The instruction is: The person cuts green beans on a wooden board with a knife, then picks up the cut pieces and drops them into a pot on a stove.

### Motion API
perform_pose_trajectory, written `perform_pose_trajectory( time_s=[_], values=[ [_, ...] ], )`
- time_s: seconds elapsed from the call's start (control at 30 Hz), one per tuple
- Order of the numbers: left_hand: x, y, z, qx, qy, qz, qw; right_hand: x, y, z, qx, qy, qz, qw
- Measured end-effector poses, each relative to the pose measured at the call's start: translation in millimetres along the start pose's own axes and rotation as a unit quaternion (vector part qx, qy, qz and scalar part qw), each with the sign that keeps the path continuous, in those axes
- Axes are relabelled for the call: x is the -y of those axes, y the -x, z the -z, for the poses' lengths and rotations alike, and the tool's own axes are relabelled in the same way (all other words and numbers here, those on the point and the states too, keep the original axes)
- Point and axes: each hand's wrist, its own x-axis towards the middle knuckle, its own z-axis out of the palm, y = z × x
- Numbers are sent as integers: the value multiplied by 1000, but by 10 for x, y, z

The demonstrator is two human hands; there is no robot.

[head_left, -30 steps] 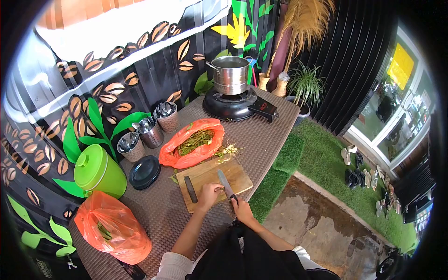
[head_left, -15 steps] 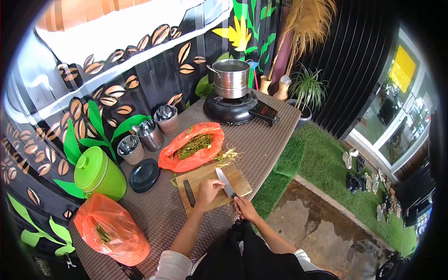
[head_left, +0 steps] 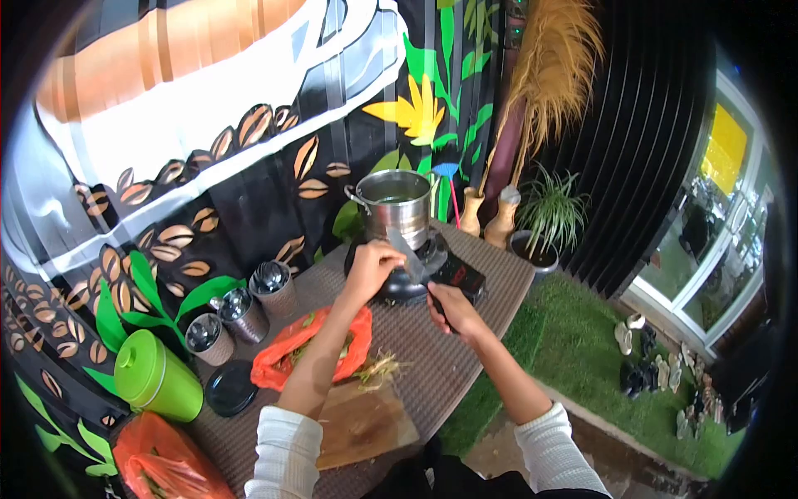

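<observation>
My right hand [head_left: 453, 309] is closed on the dark handle of a knife [head_left: 405, 253], whose blade points up and left. Close by, my left hand [head_left: 376, 268] has its fingers pinched together beside the blade; what they hold, if anything, is too small to tell. Both hands are raised in front of the steel pot [head_left: 391, 202], which sits on the black stove [head_left: 465, 277]. Below my left forearm lies an open orange bag [head_left: 355, 343] of green stems. Pale root ends [head_left: 381, 371] lie beside it, above the wooden cutting board [head_left: 366, 420].
Three cutlery cups [head_left: 209, 338] stand along the wall near black plates [head_left: 230, 388] and a green lidded bucket [head_left: 162, 378]. Another orange bag [head_left: 170, 457] is at the lower left. Vases [head_left: 501, 218] and a potted plant [head_left: 553, 208] stand beyond the table [head_left: 440, 366].
Both hands and the knife have moved from over the cutting board up and forward to the pot. The view has tilted upward.
</observation>
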Motion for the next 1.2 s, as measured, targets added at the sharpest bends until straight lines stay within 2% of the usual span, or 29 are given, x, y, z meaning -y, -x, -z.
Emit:
perform_pose_trajectory(
  time_s=[0.07,0.1,0.17,0.2,0.37,0.43,0.5,0.63,0.7,0.73,0.77,0.83,0.97,1.03,1.07,1.13,1.17,1.2],
  values=[
    [145,-583,-61,-32,-7,-35,999,355,-478,239,-1,26,30,999],
    [154,-845,-66,-39,-18,-14,999,526,-727,348,2,32,37,999],
    [396,-1324,-148,-93,-102,-50,989,782,-1218,520,-10,85,80,993],
    [533,-1511,-184,-107,-129,-12,986,828,-1494,610,-14,103,86,991],
    [1154,-1994,-368,-189,-185,20,964,779,-2430,879,-46,207,114,971],
    [1411,-2016,-470,-174,-273,-44,945,745,-2558,937,-33,207,114,971],
    [1486,-1969,-568,-77,-206,23,975,692,-2669,978,-41,181,104,977],
    [1407,-1838,-742,-111,-220,28,969,652,-2812,1111,-52,201,84,975],
    [1143,-1787,-711,-57,-271,168,946,560,-2950,1207,-58,209,105,971],
    [1385,-1762,-746,-89,-315,97,940,520,-3019,1251,-61,204,118,970],
    [1354,-1777,-728,-90,-316,99,939,528,-3036,1259,-64,201,130,969],
    [1282,-1863,-691,-85,-270,159,946,538,-3045,1275,-60,209,118,969],
    [1191,-2019,-693,-63,-306,221,924,563,-3010,1255,-55,236,129,961],
    [1316,-2023,-727,-126,-302,119,937,576,-2981,1234,-61,244,136,958],
    [1323,-2024,-742,-126,-302,119,937,572,-2970,1225,-63,238,140,959],
    [1334,-2018,-765,-167,-292,-21,942,573,-2952,1203,-64,231,142,960],
    [1367,-1991,-787,-166,-292,-21,942,566,-2951,1195,-61,207,136,967],
    [1395,-1951,-816,-122,-311,-30,942,567,-2953,1188,-58,184,130,973]
  ],
)
